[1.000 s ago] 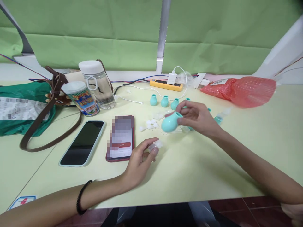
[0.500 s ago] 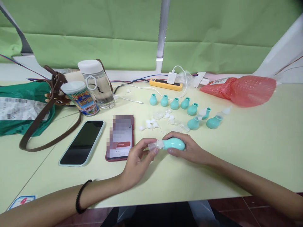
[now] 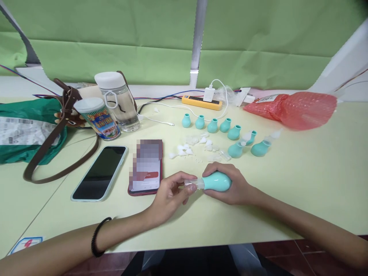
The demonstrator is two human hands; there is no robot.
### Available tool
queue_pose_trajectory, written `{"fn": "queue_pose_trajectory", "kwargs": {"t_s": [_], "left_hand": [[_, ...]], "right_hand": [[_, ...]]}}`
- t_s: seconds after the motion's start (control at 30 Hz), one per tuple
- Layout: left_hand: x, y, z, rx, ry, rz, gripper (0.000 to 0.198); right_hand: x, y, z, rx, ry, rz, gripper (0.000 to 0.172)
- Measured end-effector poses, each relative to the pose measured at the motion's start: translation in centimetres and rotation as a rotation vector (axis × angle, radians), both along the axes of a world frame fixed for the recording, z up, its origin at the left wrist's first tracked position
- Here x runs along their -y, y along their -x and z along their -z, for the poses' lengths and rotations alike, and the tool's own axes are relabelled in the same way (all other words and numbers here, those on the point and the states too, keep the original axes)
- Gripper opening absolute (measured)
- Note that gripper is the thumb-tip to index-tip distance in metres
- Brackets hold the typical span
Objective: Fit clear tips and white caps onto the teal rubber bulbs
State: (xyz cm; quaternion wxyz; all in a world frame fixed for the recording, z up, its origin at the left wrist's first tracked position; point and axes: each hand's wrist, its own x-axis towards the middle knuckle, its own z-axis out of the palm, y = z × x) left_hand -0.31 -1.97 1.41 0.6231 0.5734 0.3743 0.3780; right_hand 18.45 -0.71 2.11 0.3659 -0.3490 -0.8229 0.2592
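Observation:
My right hand is wrapped round a turquoise squeeze bulb, held sideways above the table's front part. My left hand pinches a clear plastic tube between thumb and fingers. A whitish piece joins this tube to the bulb's neck; whether it is fully seated I cannot tell. Beyond my hands, several bare turquoise bulbs stand in a row. Two bulbs at the right, one of them a bulb with a clear tube and white tip, carry fitted parts. Small white tips and clear tubes lie scattered between.
Two phones, a dark-screened phone and a red-cased phone, lie left of my hands. Behind them stand a printed cup and a water bottle. A yellow power strip and a red plastic bag lie at the back.
The bulb and both hands have shifted slightly to the right and nearer to me. My right hand now wraps further round the bulb's underside.

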Motion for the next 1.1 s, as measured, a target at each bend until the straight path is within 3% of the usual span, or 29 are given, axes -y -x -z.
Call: {"fn": "queue_pose_trajectory", "kwargs": {"t_s": [0.2, 0.33, 0.93, 1.1], "left_hand": [[0.0, -0.2, -0.1, 0.024, 0.033, 0.001, 0.022], [0.1, -0.2, 0.2, -0.013, -0.037, -0.026, 0.022], [0.4, 0.2, 1.2, -0.211, -0.454, -0.017, 0.02], [0.5, 0.1, 0.8, -0.096, -0.531, -0.068, 0.026]], "right_hand": [[0.2, 0.2, 1.0, 0.049, -0.141, 0.044, 0.018], [0.3, 0.5, 1.1, 0.05, -0.125, 0.076, 0.018], [0.7, 1.1, 0.3, -0.111, 0.458, 0.01, 0.029], [0.8, 1.3, -0.3, -0.218, 0.676, -0.047, 0.033]]}}
